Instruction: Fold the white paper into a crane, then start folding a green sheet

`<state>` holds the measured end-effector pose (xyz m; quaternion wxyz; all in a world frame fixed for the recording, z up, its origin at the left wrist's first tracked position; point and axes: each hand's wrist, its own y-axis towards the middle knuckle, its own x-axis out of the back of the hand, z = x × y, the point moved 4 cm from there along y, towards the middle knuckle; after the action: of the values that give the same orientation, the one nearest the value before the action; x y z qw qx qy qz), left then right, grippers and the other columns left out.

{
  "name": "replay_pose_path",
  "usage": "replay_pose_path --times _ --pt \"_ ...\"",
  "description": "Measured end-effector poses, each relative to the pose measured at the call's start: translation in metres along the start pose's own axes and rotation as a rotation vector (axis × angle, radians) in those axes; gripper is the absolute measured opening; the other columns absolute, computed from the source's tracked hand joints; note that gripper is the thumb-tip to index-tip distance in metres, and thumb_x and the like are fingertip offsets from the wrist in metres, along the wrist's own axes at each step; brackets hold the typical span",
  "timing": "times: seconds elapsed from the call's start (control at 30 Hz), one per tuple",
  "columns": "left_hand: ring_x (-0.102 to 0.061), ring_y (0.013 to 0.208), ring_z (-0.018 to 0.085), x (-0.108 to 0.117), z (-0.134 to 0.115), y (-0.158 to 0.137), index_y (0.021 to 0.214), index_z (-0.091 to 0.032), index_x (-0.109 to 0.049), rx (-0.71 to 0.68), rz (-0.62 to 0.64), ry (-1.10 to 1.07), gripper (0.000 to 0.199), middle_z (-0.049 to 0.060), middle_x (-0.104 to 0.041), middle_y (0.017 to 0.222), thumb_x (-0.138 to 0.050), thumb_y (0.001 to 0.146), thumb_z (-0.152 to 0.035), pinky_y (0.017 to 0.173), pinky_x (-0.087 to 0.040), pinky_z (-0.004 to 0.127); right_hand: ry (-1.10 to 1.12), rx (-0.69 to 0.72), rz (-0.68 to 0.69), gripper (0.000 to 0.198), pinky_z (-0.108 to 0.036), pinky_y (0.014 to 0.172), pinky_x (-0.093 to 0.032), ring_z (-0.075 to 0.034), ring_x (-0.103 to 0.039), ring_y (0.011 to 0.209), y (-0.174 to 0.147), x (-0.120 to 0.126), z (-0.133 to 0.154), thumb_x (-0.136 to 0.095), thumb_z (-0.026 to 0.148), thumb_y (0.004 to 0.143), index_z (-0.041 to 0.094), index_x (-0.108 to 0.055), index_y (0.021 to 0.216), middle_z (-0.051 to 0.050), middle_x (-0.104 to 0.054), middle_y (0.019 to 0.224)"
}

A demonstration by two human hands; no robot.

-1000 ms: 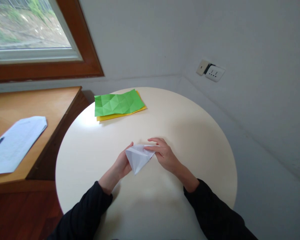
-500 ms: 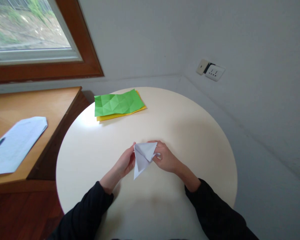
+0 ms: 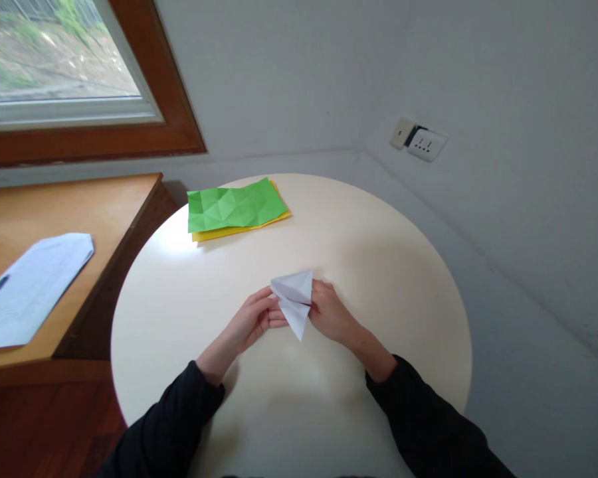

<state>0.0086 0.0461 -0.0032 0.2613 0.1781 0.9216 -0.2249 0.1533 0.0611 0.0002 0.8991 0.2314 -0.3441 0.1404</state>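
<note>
A folded white paper [image 3: 295, 300], kite-shaped with a point toward me, is held just above the round cream table [image 3: 379, 265]. My left hand [image 3: 252, 322] pinches its left edge with the fingertips. My right hand [image 3: 331, 315] grips its right side, fingers partly behind the paper. Both arms wear black sleeves. A creased green sheet [image 3: 234, 204] lies on a yellow sheet [image 3: 229, 232] at the table's far left side, well away from both hands.
A wooden desk [image 3: 54, 212] stands to the left of the table, with a printed white paper [image 3: 30, 285] and a dark pen on it. A wood-framed window [image 3: 70, 73] is above it. A wall socket [image 3: 421, 141] sits on the right wall.
Both hands have turned and lifted the white paper: its wide edge rose and its point swung from lower left toward the middle. The green and yellow sheets have not moved.
</note>
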Motion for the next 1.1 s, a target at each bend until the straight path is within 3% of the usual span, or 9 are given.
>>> replay_pose_path --times 0.13,0.27,0.37,0.5,0.6,0.77,1.1 --pt "-0.062 0.066 0.014 0.002 -0.001 -0.001 0.08 -0.013 -0.065 -0.089 -0.041 0.2 0.018 0.004 -0.067 0.075 -0.07 0.066 -0.023 0.066 -0.049 0.026 0.137 -0.024 0.04 0.04 -0.037 0.092 -0.044 -0.02 -0.058 0.102 0.001 0.007 -0.004 -0.045 -0.001 0.07 0.021 -0.07 0.093 -0.009 -0.064 0.109" --pt "-0.055 0.061 0.011 -0.001 -0.009 -0.003 0.069 -0.012 -0.066 -0.196 -0.08 0.424 0.012 0.001 -0.064 0.066 -0.071 0.062 -0.02 0.058 -0.043 0.021 0.383 -0.108 -0.014 0.057 -0.039 0.093 -0.044 -0.022 -0.05 0.117 0.0 0.035 -0.01 -0.043 0.003 0.063 0.025 -0.061 0.112 -0.006 -0.058 0.122" --pt "-0.054 0.058 0.011 -0.004 -0.015 -0.005 0.068 -0.013 -0.068 -0.236 -0.147 0.497 0.013 0.001 -0.064 0.064 -0.072 0.059 -0.021 0.055 -0.041 0.021 0.534 -0.097 -0.08 0.046 -0.035 0.085 -0.046 -0.021 -0.054 0.109 -0.002 0.056 -0.006 -0.05 0.011 0.07 0.025 -0.06 0.112 -0.006 -0.056 0.122" --pt "-0.055 0.057 0.013 -0.005 -0.016 -0.008 0.072 -0.014 -0.068 -0.301 -0.225 0.501 0.016 0.003 -0.066 0.067 -0.073 0.058 -0.02 0.054 -0.041 0.022 0.414 0.0 -0.04 0.042 -0.031 0.077 -0.047 -0.021 -0.053 0.106 -0.004 0.06 0.015 -0.066 0.02 0.071 0.025 -0.059 0.112 -0.008 -0.055 0.116" --pt "-0.059 0.062 0.015 -0.006 -0.014 -0.01 0.075 -0.015 -0.069 -0.361 -0.247 0.53 0.016 0.005 -0.069 0.074 -0.072 0.059 -0.019 0.057 -0.044 0.025 0.284 0.111 -0.04 0.037 -0.033 0.081 -0.047 -0.021 -0.052 0.107 -0.004 0.051 0.031 -0.068 0.019 0.072 0.025 -0.061 0.108 -0.008 -0.056 0.11" --pt "-0.063 0.066 0.017 -0.004 -0.013 -0.011 0.08 -0.017 -0.07 -0.403 -0.248 0.621 0.018 0.005 -0.071 0.079 -0.07 0.062 -0.017 0.062 -0.047 0.027 0.176 0.237 -0.14 0.01 -0.036 0.081 -0.047 -0.019 -0.057 0.093 -0.005 0.043 0.04 -0.065 0.014 0.075 0.024 -0.065 0.076 -0.005 -0.063 0.097" --pt "-0.058 0.059 0.014 0.0 -0.01 -0.01 0.087 -0.015 -0.071 -0.434 -0.225 0.819 0.021 0.004 -0.07 0.071 -0.061 0.069 -0.018 0.058 -0.045 0.024 0.136 0.3 -0.271 0.015 -0.036 0.071 -0.047 -0.017 -0.062 0.073 -0.006 0.055 0.038 -0.06 0.015 0.079 0.024 -0.061 0.067 -0.002 -0.07 0.074"
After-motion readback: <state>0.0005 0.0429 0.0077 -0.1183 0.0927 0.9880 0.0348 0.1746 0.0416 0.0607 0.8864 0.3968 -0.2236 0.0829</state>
